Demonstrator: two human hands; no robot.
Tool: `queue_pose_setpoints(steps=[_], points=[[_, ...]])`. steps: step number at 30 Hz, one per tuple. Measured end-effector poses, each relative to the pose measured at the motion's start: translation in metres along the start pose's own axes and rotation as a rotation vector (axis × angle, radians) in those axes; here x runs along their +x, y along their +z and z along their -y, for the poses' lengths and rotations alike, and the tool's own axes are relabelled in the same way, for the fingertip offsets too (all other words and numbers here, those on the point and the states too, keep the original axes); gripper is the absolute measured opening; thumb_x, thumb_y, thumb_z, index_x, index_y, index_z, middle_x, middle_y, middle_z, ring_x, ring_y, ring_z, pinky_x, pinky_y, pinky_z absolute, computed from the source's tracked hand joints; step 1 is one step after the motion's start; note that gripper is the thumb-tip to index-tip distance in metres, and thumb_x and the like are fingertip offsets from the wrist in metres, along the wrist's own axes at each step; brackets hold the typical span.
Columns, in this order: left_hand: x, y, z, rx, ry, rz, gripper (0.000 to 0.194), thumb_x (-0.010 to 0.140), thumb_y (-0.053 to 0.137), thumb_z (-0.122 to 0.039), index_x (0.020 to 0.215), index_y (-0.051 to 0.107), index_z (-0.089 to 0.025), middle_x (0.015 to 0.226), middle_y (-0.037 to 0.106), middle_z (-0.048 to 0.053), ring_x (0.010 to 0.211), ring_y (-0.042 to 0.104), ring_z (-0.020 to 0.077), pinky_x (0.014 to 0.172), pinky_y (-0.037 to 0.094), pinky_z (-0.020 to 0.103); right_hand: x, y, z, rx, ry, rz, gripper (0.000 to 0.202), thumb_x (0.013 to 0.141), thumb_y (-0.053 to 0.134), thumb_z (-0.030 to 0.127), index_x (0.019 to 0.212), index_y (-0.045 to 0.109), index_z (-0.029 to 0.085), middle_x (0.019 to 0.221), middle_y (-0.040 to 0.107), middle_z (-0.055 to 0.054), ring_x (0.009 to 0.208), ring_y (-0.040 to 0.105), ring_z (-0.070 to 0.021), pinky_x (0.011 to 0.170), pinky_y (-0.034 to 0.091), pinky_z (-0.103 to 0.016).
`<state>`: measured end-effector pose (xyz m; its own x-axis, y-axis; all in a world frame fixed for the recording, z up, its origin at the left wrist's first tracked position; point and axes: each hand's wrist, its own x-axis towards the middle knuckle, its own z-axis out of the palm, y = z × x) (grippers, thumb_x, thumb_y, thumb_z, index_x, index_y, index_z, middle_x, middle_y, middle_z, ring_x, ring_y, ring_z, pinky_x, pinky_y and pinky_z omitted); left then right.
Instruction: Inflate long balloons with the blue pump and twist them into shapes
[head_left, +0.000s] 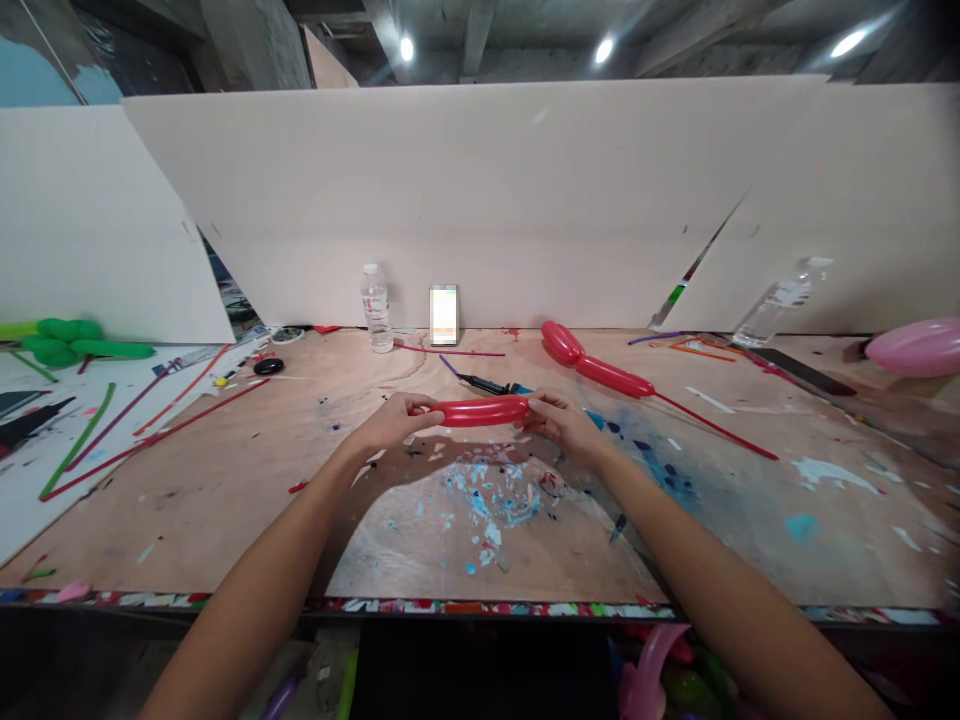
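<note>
A short inflated red balloon (484, 411) is held level above the wooden table (225, 500). My left hand (397, 418) pinches its left end, and my right hand (562, 422) grips its right end. Just behind it lies a black and blue hand pump (486, 385), partly hidden by the balloon and my right hand. To the right of my hands rests a twisted red balloon (615, 376) with a long thin uninflated tail pointing right.
A water bottle (376, 310) and an upright phone (444, 315) stand by the white panel (495, 200). Another bottle (784, 302) leans at right, near a pink balloon (915, 348). Green balloons (64, 342) and thin uninflated balloons (90, 440) lie at left.
</note>
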<state>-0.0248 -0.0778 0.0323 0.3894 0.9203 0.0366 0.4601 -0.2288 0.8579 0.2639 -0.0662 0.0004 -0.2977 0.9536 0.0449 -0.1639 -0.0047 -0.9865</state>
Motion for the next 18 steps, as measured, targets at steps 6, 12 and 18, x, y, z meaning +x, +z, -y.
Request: queue_pose_setpoints(steps=[6,12,18], points=[[0.005,0.005,0.008,-0.118,0.031,-0.185,0.043,0.068,0.072,-0.029,0.108,0.062,-0.016,0.077,0.066,0.002,0.064,0.057,0.0116,0.056,0.038,0.021,0.003,0.001,-0.005,-0.056,0.083,-0.016,0.044,0.067,0.071,0.058,0.059,0.058,0.016,0.061,0.066,-0.004,0.052,0.060,-0.0131,0.052,0.049,-0.025],[0.005,0.010,0.008,-0.186,0.056,-0.186,0.040,0.068,0.070,-0.024,0.107,0.061,-0.017,0.077,0.065,0.000,0.060,0.053,0.0086,0.055,0.037,0.020,0.000,0.014,-0.012,0.022,0.179,-0.070,0.035,0.077,0.066,0.051,0.073,0.063,0.016,0.054,0.065,-0.006,0.046,0.060,-0.0136,0.042,0.047,-0.022],[0.003,0.007,0.002,-0.100,0.071,-0.188,0.040,0.079,0.062,-0.040,0.111,0.063,-0.015,0.090,0.065,0.006,0.074,0.056,0.0138,0.063,0.039,0.024,-0.001,0.019,-0.012,0.046,0.066,-0.097,0.031,0.070,0.075,0.045,0.065,0.057,0.020,0.062,0.069,-0.004,0.055,0.064,-0.0158,0.049,0.053,-0.026]])
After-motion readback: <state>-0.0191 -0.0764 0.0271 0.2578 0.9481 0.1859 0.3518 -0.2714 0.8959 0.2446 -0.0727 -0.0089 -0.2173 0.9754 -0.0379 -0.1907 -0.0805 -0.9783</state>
